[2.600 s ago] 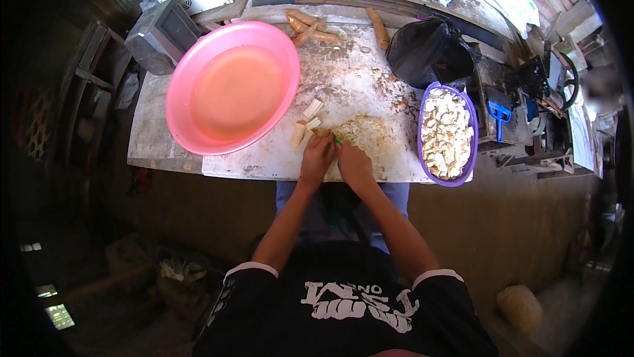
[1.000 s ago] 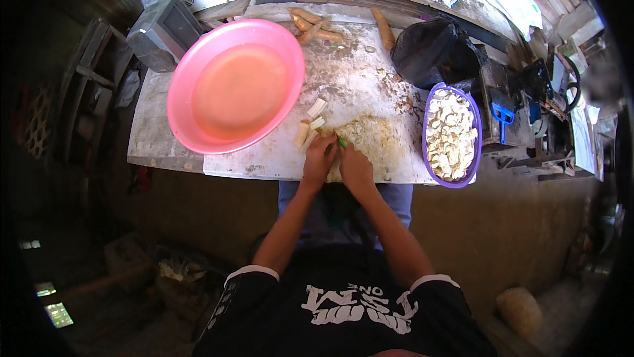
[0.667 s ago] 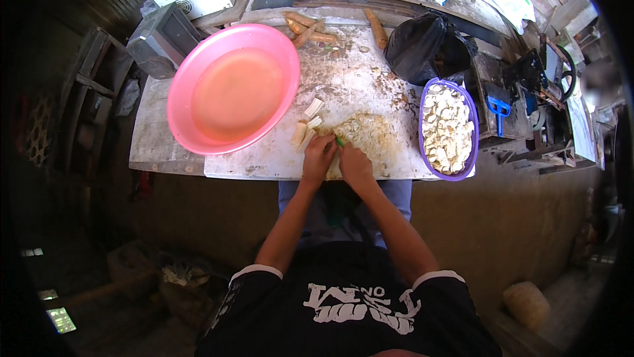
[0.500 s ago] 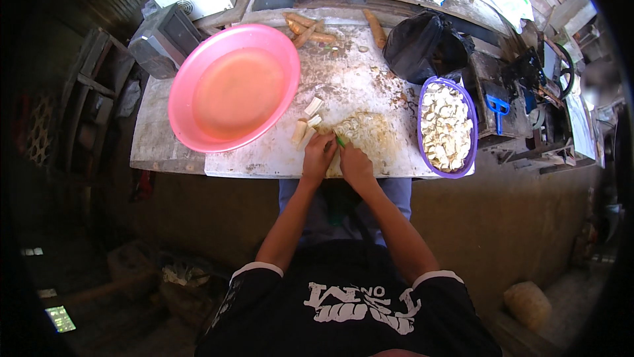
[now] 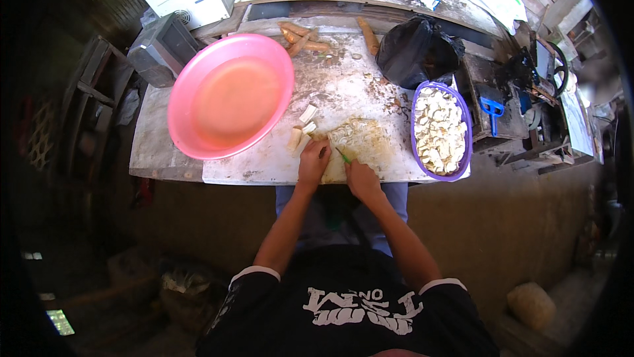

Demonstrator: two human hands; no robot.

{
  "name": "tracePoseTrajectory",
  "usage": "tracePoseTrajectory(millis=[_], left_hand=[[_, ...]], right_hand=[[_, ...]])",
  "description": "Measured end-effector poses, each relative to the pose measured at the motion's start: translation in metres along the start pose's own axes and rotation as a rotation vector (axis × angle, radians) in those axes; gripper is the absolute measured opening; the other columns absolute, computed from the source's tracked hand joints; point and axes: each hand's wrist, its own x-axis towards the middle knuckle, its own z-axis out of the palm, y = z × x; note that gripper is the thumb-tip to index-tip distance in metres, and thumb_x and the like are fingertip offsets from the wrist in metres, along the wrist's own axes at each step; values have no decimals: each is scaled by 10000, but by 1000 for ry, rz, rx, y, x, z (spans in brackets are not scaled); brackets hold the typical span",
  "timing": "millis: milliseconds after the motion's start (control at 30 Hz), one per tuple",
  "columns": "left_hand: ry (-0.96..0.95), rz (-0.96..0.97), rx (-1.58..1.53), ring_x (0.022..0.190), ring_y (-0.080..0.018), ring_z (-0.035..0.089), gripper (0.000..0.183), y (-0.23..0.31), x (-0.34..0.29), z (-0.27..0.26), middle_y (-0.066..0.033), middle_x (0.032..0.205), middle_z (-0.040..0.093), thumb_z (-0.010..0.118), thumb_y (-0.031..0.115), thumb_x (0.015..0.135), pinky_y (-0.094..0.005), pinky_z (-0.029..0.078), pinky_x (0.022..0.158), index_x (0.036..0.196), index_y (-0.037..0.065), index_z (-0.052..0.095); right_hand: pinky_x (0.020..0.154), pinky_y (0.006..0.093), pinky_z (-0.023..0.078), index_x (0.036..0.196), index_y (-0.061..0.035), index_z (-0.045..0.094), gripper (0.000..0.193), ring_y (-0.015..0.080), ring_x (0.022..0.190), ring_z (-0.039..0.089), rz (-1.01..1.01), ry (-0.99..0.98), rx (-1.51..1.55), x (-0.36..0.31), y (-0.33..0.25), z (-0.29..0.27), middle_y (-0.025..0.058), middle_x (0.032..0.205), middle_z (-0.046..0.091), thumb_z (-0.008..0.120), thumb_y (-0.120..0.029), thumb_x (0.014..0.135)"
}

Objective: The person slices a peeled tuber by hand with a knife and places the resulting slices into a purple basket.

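Near the front edge of the table, my left hand (image 5: 312, 164) is closed, its fingers curled around a cassava piece that they mostly hide. My right hand (image 5: 362, 178) grips a small knife with a green handle (image 5: 344, 156), its tip pointing up and left toward my left hand. The knife is a little apart from the left fingers. Several peeled cassava pieces (image 5: 308, 114) lie just beyond my left hand. Thin pale slices (image 5: 353, 134) are spread on the wet, yellowish patch of table ahead of both hands.
To the left stands a large pink basin (image 5: 174, 116) of cloudy liquid. A purple basket (image 5: 415, 142) full of pale slices sits at the right edge. Farther back are unpeeled brown roots (image 5: 305, 45), a black plastic bag (image 5: 406, 53) and a grey box-shaped appliance (image 5: 158, 50).
My right hand and the knife have drawn slightly away from my left hand, opening a gap between them. The whole view has shifted a little; the left hand stays by the cassava pieces.
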Motion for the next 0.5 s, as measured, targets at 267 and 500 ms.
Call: tracePoseTrajectory(millis=[267,500], left_hand=[[111,-101,-155,566,-150,533,166,13,-4,-14,-110,706,572,618,-1,741,-254,439,529,906,7,618],[65,-56,-54,735,-241,573,133,27,1,-40,-131,841,613,615,-3,724,-311,470,646,856,-11,603]], right_hand=[[628,533,428,853,-17,490,352,448,673,552,-15,85,167,-6,-7,-3,274,676,557,355,-337,905],[601,490,467,825,-17,510,392,413,649,579,-38,109,101,6,-4,13,248,675,575,338,-360,906]])
